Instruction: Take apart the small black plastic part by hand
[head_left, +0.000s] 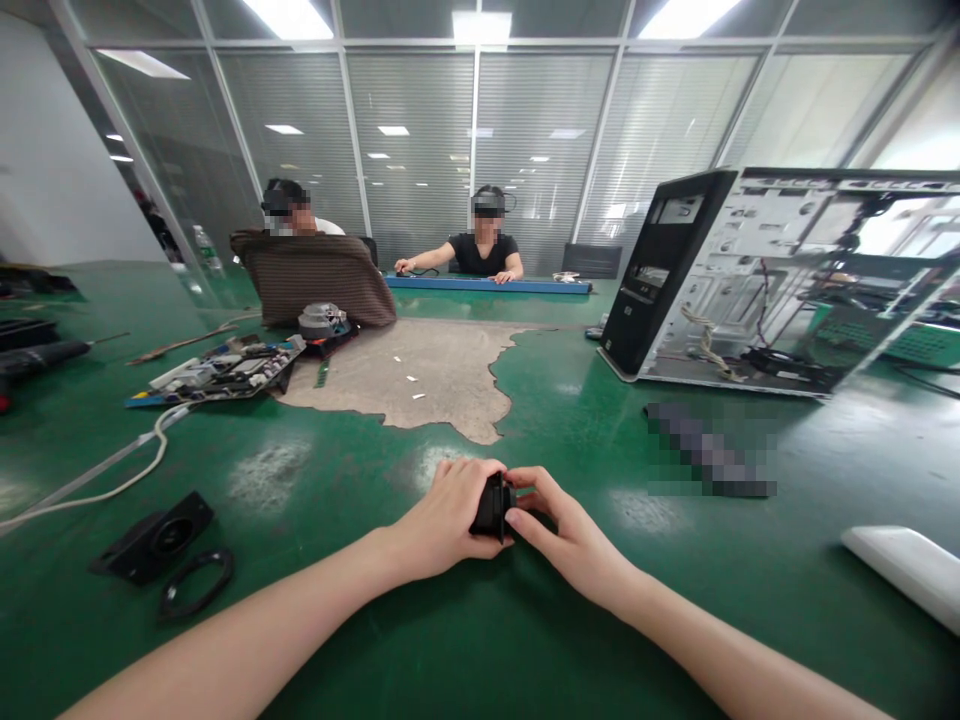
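In the middle of the green table, my left hand (457, 510) wraps round the body of a small black plastic part (489, 505) with a thin flange. My right hand (559, 525) pinches the short round piece on its right side between thumb and fingers. Much of the part is hidden by my fingers, so its exact kind does not show. To the left lie another black part with a round opening (171, 533) and a loose black ring (196, 583).
A circuit board (232, 372) and a white cable (150, 465) lie at the left. An opened computer case (705, 290) stands at the right, with a white object (911, 570) nearer me. Two people sit across the table, one by a blue bar (487, 285).
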